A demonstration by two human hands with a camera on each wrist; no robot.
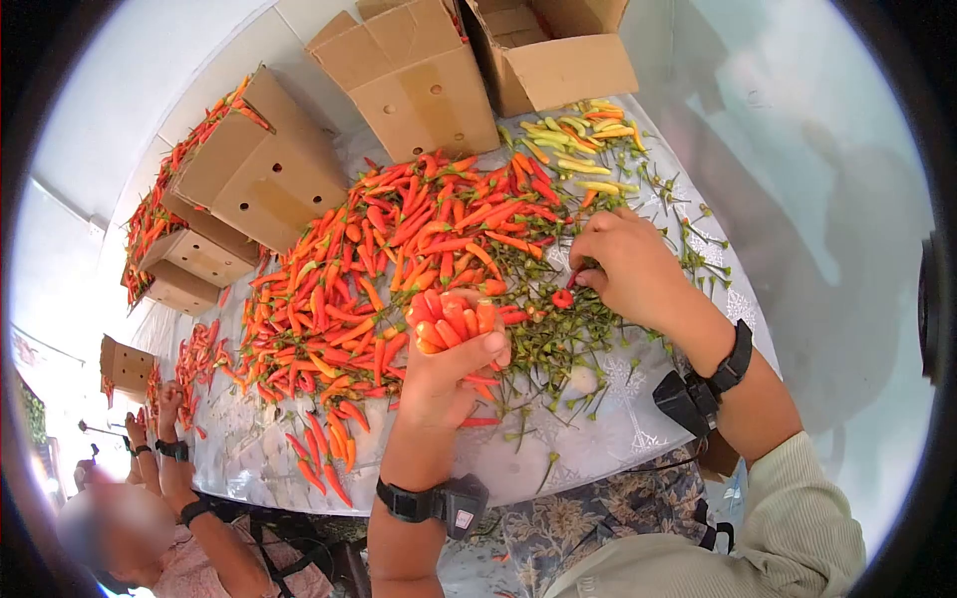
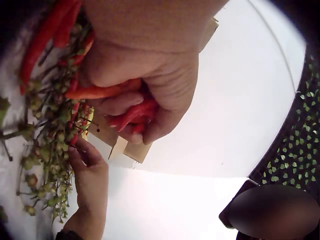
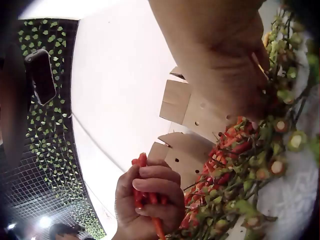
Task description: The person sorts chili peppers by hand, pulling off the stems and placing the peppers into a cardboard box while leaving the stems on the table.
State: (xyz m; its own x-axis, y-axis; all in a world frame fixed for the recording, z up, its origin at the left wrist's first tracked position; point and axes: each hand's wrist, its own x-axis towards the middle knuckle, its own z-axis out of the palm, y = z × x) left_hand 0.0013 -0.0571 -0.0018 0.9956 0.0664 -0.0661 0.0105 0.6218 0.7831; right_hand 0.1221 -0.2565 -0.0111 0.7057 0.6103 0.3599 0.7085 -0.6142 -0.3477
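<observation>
My left hand [image 1: 444, 379] grips a bunch of red and orange chili peppers [image 1: 451, 321], their ends poking up above the fingers. In the right wrist view the fingers of that hand [image 3: 155, 192] curl round them. My right hand [image 1: 628, 269] is over the heap of green stems [image 1: 558, 344], thumb and forefinger pinching a dark red chili pepper [image 1: 574, 280]. The cut red end of a chili [image 1: 562, 298] shows just below those fingertips. Left of the stems spreads a large pile of red chili peppers [image 1: 339, 289].
Yellow chili peppers [image 1: 578, 149] lie at the table's far right. Cardboard boxes [image 1: 414, 90] stand along the back, some heaped with chilies. Loose stems [image 1: 703, 239] are scattered by the right edge of the table [image 1: 638, 429]. Another person [image 1: 219, 543] works at the lower left.
</observation>
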